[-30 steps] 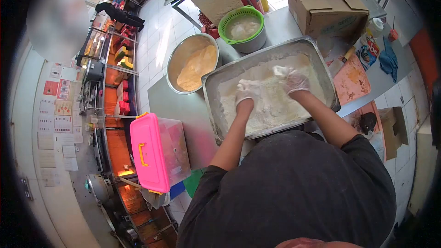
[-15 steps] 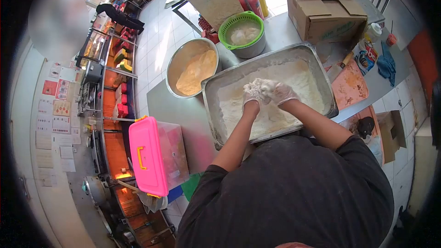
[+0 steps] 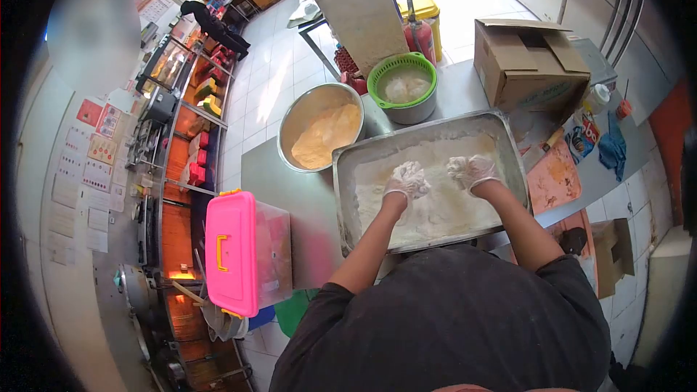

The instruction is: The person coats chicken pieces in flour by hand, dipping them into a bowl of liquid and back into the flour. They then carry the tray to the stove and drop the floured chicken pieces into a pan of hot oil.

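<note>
A large metal tray (image 3: 345,207) of white flour (image 3: 443,214) lies in front of me. Both my hands wear clear gloves caked with flour. Over the left-centre of the tray, my left hand (image 3: 405,183) is curled round a lumpy, flour-coated mass whose nature I cannot make out. My right hand (image 3: 473,173) is apart from it, over the tray's right half, with fingers bent round floury clumps too coated to name.
Behind the tray stand a steel bowl of orange-tinted powder (image 3: 323,138), a green basket (image 3: 434,80) with pale pieces in cloudy liquid, and a cardboard box (image 3: 530,65). A pink-lidded bin (image 3: 231,254) is at left, a pink board (image 3: 555,181) at right. A person (image 3: 214,29) stands far back.
My hands were together over the tray around a floury mass; they have moved apart, left hand to the left and right hand to the right. The camera view has shifted.
</note>
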Demonstrator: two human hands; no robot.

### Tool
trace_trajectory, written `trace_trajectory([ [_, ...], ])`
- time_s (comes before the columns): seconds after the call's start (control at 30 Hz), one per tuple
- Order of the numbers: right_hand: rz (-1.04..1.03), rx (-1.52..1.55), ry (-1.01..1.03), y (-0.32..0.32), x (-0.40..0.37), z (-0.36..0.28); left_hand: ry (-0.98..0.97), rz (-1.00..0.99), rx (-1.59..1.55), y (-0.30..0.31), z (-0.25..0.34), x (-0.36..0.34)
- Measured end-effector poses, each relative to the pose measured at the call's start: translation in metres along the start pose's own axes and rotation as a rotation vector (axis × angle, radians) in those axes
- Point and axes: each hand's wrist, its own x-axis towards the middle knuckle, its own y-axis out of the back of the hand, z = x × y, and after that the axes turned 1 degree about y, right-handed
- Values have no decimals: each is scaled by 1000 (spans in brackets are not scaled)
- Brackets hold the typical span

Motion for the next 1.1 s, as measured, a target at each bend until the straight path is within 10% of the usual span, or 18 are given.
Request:
trace_trajectory([
  [0.1, 17, 976, -105, -46, 23, 37, -47, -13, -23, 23, -81, 9],
  [0.2, 122, 426, 103, -26, 24, 37, 3, 13, 272, 41, -44, -33],
  [0.33, 12, 794, -71, 2, 23, 13, -237, -59, 936, 60, -35, -72],
  [0.4, -83, 960, -107, 7, 29, 10, 54, -117, 1048, 53, 25, -83],
  [0.47, -121, 1051, -125, 15, 40, -1, -72, -79, 1221, 54, -5, -73],
  [0.67, -70, 795, -24, 59, 100, -31, 128, 361, 700, 42, -47, -58],
  [0.83, 135, 775, 79, 76, 202, -37, 413, 320, 603, 38, 66, -76],
  [0.93, 206, 220, 208, 77, 240, -48, 382, 252, 663, 40, 125, -96],
  [1.1, 77, -304, 301, 55, 323, -40, 582, 314, 580, 40, 55, -75],
])
